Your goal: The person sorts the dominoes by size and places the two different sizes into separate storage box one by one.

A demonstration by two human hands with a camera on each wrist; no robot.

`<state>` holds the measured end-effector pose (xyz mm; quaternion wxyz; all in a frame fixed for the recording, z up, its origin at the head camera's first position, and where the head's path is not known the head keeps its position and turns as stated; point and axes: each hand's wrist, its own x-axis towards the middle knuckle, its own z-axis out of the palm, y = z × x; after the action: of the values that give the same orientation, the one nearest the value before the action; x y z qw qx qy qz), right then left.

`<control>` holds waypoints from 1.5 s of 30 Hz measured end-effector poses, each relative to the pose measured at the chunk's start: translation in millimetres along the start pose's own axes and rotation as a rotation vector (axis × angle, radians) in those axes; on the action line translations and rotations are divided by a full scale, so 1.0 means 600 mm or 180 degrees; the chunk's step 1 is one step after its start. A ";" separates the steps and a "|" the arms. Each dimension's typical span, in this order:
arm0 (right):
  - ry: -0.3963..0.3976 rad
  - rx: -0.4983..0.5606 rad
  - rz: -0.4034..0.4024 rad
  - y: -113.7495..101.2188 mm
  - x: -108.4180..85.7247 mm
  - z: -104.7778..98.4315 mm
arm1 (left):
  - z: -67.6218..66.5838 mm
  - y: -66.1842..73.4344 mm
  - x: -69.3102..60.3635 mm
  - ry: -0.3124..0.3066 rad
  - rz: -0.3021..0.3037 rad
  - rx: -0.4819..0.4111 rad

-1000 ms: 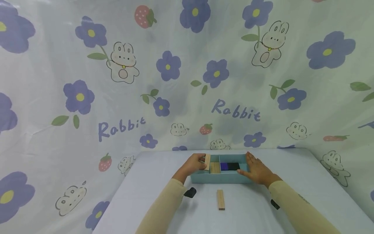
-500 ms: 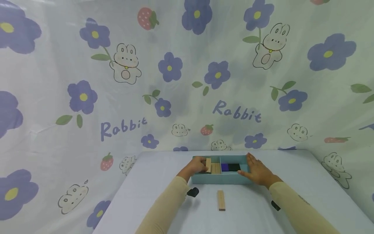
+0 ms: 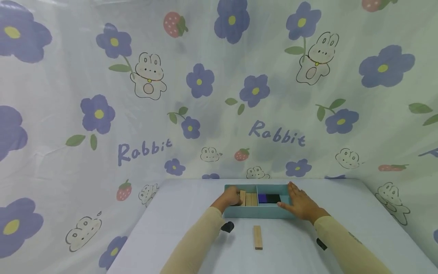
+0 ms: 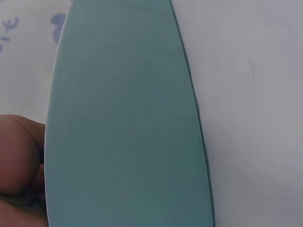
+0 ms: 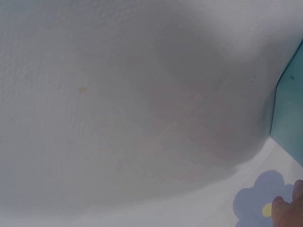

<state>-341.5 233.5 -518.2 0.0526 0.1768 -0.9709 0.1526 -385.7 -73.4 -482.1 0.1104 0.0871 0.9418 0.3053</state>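
Observation:
My left hand [image 3: 230,197] reaches into the left compartment of a light-blue divided box [image 3: 257,212] and pinches a wooden block [image 3: 242,197]. Beside that block, several similar wooden blocks [image 3: 251,199] lie against the divider. Purple [image 3: 262,198] and black [image 3: 273,198] pieces sit together in the right compartment. My right hand [image 3: 302,203] rests on the box's right end, its fingers extended along the far side and its thumb over the near rim. In the left wrist view the box's wall [image 4: 124,118] hides most of the left hand's fingers.
A single wooden block [image 3: 258,238] lies on the white tabletop [image 3: 284,247] in front of the box. A curtain [image 3: 219,110] printed with flowers and rabbits hangs behind the table. Black wrist devices [image 3: 227,227] show under both forearms.
My left hand has lowered its wooden block into the left compartment, next to the other blocks. The right hand has kept its place on the box's right end. The head view has shifted slightly.

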 end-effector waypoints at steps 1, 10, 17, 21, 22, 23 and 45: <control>-0.0001 0.0000 -0.0005 0.000 0.000 0.000 | 0.002 0.001 0.002 0.0014 -0.0013 0.0050; -0.0012 0.0046 0.0026 -0.003 -0.001 -0.004 | 0.008 0.010 0.013 -0.0031 -0.0175 0.0393; -0.0031 0.0068 0.0032 -0.002 -0.001 -0.001 | 0.012 0.004 0.017 -0.0021 -0.0211 0.0413; -0.0028 0.0073 0.0023 -0.003 -0.001 -0.001 | 0.013 0.003 0.018 -0.0019 -0.0208 0.0405; -0.0029 0.0077 0.0023 -0.003 0.000 -0.001 | 0.014 0.003 0.019 -0.0017 -0.0200 0.0409; -0.0030 0.0080 0.0027 -0.004 0.000 -0.001 | 0.014 0.002 0.019 -0.0016 -0.0196 0.0412; -0.0051 0.0154 0.0034 0.000 -0.003 0.002 | 0.020 0.000 0.030 0.0060 -0.0230 0.0180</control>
<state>-340.0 233.7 -519.8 0.0397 0.1740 -0.9683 0.1749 -399.6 -62.6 -494.2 0.1099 0.0532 0.9536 0.2751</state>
